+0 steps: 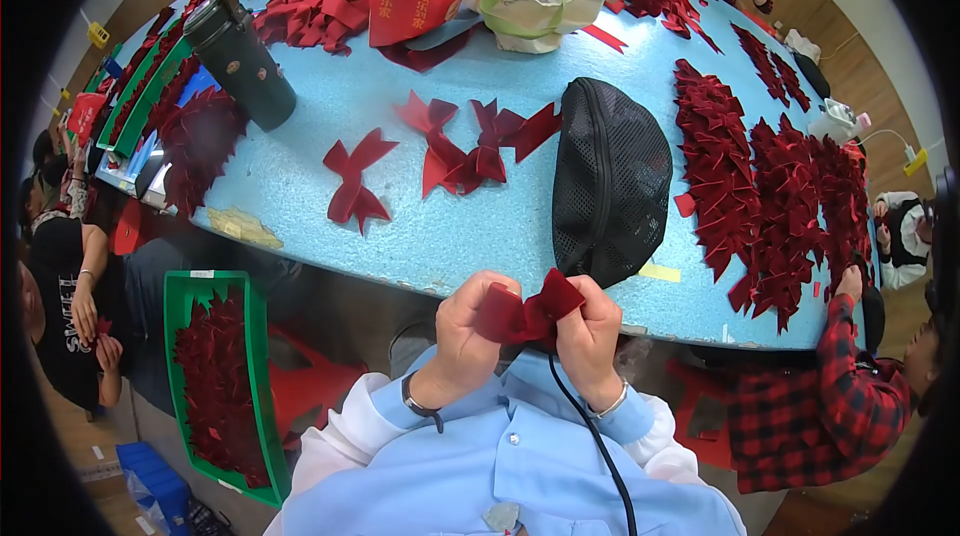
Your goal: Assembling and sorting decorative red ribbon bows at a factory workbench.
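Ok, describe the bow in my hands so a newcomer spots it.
Find the black mesh bag at the near edge of the blue table. Below it in view, your left hand and right hand hold the dark red bow, unlike bows lying on the table.

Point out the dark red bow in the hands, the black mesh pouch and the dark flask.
Dark red velvet bow [531, 317]: head view, near its pinched middle.
Black mesh zip pouch [628, 176]: head view, mesh panel right of the zip.
Dark flask [244, 64]: head view, middle of its body.
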The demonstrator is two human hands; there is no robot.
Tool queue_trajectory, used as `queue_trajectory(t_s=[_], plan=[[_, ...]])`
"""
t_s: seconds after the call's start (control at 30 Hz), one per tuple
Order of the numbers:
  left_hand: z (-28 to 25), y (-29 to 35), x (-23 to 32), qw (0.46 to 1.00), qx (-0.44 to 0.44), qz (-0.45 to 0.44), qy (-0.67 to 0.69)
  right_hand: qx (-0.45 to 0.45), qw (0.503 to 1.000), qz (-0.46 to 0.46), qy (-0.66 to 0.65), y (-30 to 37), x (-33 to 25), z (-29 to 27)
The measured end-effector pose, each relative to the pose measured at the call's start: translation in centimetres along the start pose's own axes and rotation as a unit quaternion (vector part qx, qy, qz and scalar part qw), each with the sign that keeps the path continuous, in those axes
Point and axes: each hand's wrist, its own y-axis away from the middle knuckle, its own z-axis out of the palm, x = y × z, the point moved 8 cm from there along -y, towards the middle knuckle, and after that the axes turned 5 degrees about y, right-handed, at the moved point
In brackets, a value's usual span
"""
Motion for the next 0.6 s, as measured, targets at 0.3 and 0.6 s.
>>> queue_trajectory(t_s=[0.3,0.6], plan=[[0.0,-0.2,-1.5,0.999,0.031,-0.009,-0.035,0.052,0.973,-0.200,0.104,0.2,-0.9,-1.1],[-0.1,-0.6,-4.0,0.985,0.079,-0.050,0.145,0.107,0.977,-0.175,0.060,-0.1,-0.2,-1.4]])
